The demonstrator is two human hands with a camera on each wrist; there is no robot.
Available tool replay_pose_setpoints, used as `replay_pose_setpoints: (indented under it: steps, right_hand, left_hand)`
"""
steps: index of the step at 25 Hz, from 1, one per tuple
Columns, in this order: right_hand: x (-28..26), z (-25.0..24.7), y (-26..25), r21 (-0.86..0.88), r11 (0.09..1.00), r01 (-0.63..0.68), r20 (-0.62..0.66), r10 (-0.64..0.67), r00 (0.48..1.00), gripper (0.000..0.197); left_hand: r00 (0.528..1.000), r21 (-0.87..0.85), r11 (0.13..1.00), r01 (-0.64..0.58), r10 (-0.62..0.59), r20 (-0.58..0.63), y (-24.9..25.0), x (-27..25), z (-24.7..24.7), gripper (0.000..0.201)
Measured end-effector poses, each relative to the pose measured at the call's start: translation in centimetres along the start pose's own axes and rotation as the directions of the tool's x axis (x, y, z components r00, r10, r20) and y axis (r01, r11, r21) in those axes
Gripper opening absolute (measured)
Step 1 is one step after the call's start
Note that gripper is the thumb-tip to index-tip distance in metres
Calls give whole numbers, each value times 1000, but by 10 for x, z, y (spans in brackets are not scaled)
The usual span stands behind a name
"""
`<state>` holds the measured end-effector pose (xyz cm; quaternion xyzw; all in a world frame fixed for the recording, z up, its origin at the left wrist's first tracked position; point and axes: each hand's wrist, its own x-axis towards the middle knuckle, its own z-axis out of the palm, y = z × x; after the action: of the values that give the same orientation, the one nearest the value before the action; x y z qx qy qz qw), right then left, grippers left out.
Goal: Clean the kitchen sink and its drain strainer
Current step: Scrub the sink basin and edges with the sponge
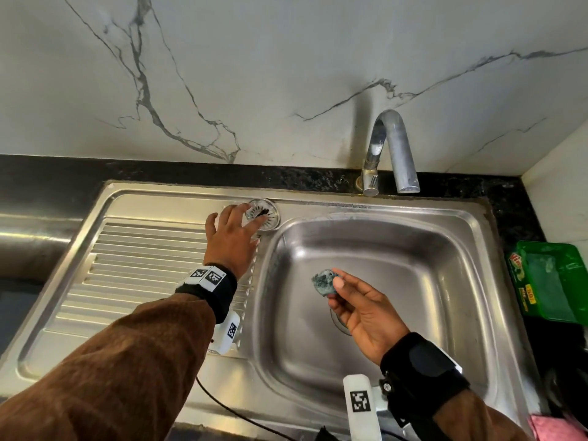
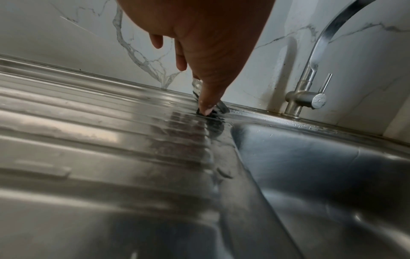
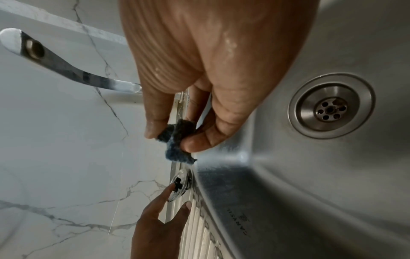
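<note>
The round metal drain strainer (image 1: 269,214) with its black knob lies on the sink's back rim, between drainboard and basin. My left hand (image 1: 238,218) reaches over the drainboard, and its straight fingertips touch the strainer (image 2: 219,106); the thumb stands apart. In the right wrist view the strainer (image 3: 182,182) looks tipped under the left hand's (image 3: 180,195) index finger. My right hand (image 1: 335,292) hovers above the basin (image 1: 413,249) and pinches a small blue-green scrub pad (image 1: 323,281) between thumb and fingers. The open drain (image 3: 330,108) sits in the basin floor, bare of its strainer.
A curved steel faucet (image 1: 394,148) rises at the back right of the sink, against the marble wall. The ribbed drainboard (image 1: 143,249) fills the left side. A green soap box (image 1: 550,281) stands on the black counter at right, a pink cloth (image 1: 547,428) below it.
</note>
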<state>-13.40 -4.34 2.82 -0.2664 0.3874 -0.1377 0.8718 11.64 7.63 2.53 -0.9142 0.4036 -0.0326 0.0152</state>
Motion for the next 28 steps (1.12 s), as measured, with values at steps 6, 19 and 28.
replay_pose_setpoints:
  steps: [6, 19, 28]
  right_hand:
    - [-5, 5, 9, -58, 998, -30, 32, 32, 999, 22]
    - [-14, -7, 8, -440, 884, 154, 28, -158, 987, 32]
    - [12, 0, 18, -182, 983, -33, -143, 6, 990, 8]
  left_hand:
    - [993, -7, 999, -51, 50, -106, 2, -34, -12, 61]
    - [917, -917, 242, 318, 169, 362, 86, -99, -32, 21]
    - [896, -439, 897, 45, 158, 415, 60, -88, -26, 55]
